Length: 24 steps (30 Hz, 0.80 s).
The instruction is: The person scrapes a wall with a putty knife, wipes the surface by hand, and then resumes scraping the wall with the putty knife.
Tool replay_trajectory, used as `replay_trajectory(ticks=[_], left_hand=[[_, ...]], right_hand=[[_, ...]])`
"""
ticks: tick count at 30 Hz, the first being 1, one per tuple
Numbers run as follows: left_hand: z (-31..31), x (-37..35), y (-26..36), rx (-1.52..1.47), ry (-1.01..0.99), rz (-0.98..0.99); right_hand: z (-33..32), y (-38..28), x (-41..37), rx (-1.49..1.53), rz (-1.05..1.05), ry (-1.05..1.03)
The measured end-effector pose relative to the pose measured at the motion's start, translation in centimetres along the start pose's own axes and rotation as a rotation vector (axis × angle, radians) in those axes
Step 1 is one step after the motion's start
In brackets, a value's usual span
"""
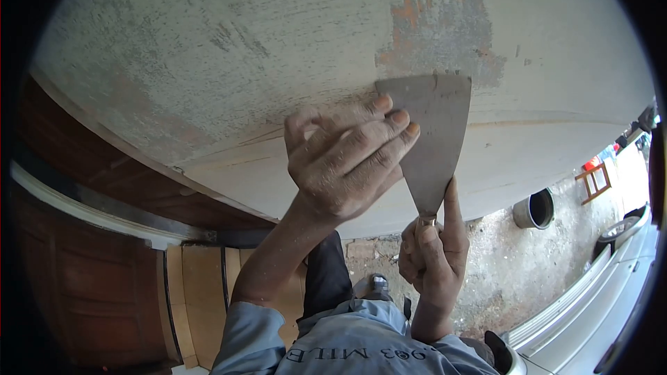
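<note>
A wide metal scraper (438, 132) has its blade pointing up, its broad edge by a grey and orange worn patch on a large pale curved panel (313, 21). My right hand (436, 253) is closed round the scraper's handle, one finger stretched along the base of the blade. Dusty and bent at the wrist, my left hand (351, 156) lies over the blade's left side with its fingertips on or just above the metal. Its fingers are extended close together, and nothing is seen held in them. The thumb is partly hidden.
Below the panel's left edge is a dark brown wooden door (90, 278). On the right stand a round metal container (535, 210), a small wooden frame (594, 182) and a silver car (597, 312). My foot shows on the rough ground.
</note>
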<state>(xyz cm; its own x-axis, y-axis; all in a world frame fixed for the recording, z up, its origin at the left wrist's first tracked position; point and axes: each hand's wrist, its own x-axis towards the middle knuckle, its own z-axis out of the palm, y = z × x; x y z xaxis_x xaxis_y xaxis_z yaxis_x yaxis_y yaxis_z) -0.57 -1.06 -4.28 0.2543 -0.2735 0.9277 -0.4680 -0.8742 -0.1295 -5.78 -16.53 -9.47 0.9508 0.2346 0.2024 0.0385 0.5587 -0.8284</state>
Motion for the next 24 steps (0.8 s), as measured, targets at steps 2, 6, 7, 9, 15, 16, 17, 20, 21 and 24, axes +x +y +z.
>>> replay_trajectory(ticks=[2,6,7,9,15,16,17,20,21,24], left_hand=[[0.2,1.1,-0.7,0.018,0.027,0.033],[0.1,0.1,-0.2,-0.032,0.009,0.027],[0.1,0.1,-0.4,-0.028,0.031,0.046],[0.7,0.0,-0.8,-0.027,0.061,0.077],[0.3,-0.2,-0.1,0.019,0.040,0.039],[0.3,-0.3,-0.3,0.022,0.029,0.048],[0.6,-0.1,-0.7,0.051,0.056,0.084],[0.5,1.0,-0.8,0.074,0.066,0.059],[0.5,0.5,-0.5,0.045,0.060,0.040],[0.7,-0.4,-0.2,-0.003,0.067,0.032]], right_hand=[[0.6,-0.6,0.8,-0.082,-0.028,0.008],[0.2,-0.5,0.1,-0.098,-0.015,0.014],[0.0,0.0,-0.1,-0.103,-0.015,0.020],[0.5,-0.2,0.0,-0.112,-0.003,0.062],[-0.1,-0.7,-0.4,-0.092,0.041,0.013],[-0.2,-0.6,-0.4,-0.097,0.049,0.010],[0.1,-0.6,-0.1,-0.084,0.038,0.032],[0.5,-0.8,0.8,-0.092,0.029,0.033],[0.6,-1.0,0.6,-0.134,0.043,0.037],[-0.5,-0.1,-0.6,-0.078,0.045,0.017]])
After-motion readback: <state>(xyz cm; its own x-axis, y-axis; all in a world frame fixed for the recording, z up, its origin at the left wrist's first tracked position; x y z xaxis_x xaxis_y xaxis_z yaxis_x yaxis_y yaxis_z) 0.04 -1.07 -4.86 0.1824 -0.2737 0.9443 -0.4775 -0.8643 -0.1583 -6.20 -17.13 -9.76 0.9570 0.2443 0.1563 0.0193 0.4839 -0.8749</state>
